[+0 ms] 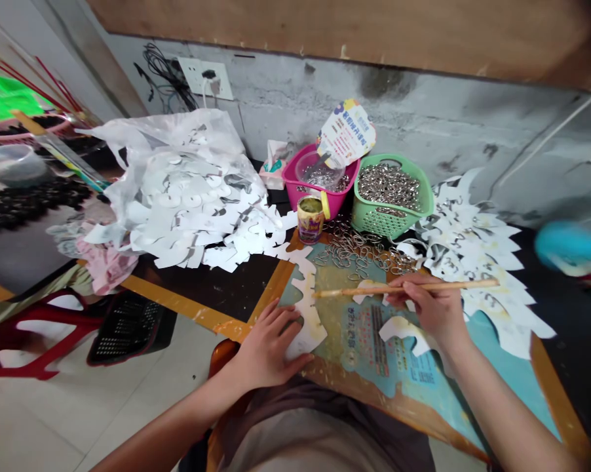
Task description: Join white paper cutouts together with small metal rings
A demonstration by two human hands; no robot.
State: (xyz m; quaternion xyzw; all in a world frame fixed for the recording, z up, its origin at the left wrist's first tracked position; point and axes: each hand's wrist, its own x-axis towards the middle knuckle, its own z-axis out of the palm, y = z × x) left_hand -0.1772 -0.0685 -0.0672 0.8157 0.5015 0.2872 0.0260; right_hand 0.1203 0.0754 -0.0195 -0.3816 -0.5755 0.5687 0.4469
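Observation:
In my right hand (426, 303) is a long wooden stick (374, 289), gripped near its middle and pointing left. Its left tip meets the edge of a white cut-out piece (309, 320) with a notched side. My left hand (274, 344) rests on that piece with fingers stretched out. Another curved white cut-out (404, 330) lies below my right hand, and a small one shows behind the stick. A glue-stained can (310, 223) stands at the back of the work board (332, 282). Loose metal rings (357, 252) are scattered beside it.
Against the wall stand a pink basket (295, 190) and a green basket (384, 223), both with metal rings. White cut-outs (192, 210) are heaped on plastic at the left; overlapping cut-outs (487, 262) fill the right. A red stool (35, 334) and black crate (128, 328) are lower left.

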